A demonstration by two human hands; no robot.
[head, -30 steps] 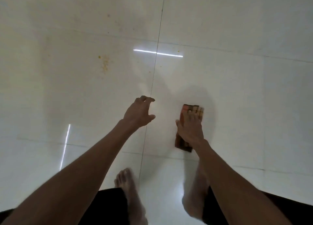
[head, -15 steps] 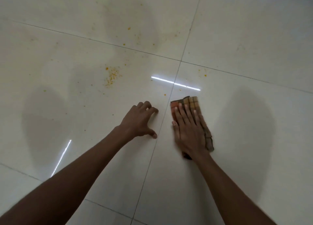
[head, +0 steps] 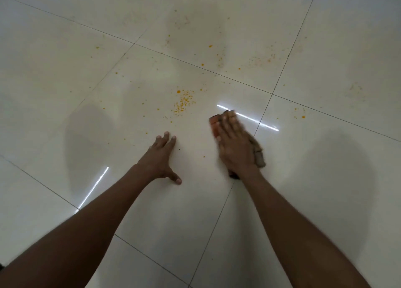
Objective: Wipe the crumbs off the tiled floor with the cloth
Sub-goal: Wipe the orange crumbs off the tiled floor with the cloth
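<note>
A folded checked cloth point(head: 214, 124), orange and brown, lies flat on the glossy white tiled floor point(head: 65, 60). My right hand point(head: 235, 145) presses down on it, palm flat, covering most of it; its edges show past the fingertips and at the right side. My left hand point(head: 161, 157) rests on the tile to the left, fingers spread, holding nothing. A dense patch of orange crumbs point(head: 183, 102) lies just ahead, between the two hands and up-left of the cloth. More crumbs point(head: 300, 114) are scattered right of the cloth and farther ahead.
Dark grout lines cross the floor diagonally. Bright streaks of reflected light lie by the cloth and left of my left forearm. Faint smeared marks point(head: 262, 59) show on the far tile.
The view has dropped closer to the floor and shifted forward. My right hand has slid the cloth left across the grout line, toward the crumb patch. My left hand has planted flat on the tile.
</note>
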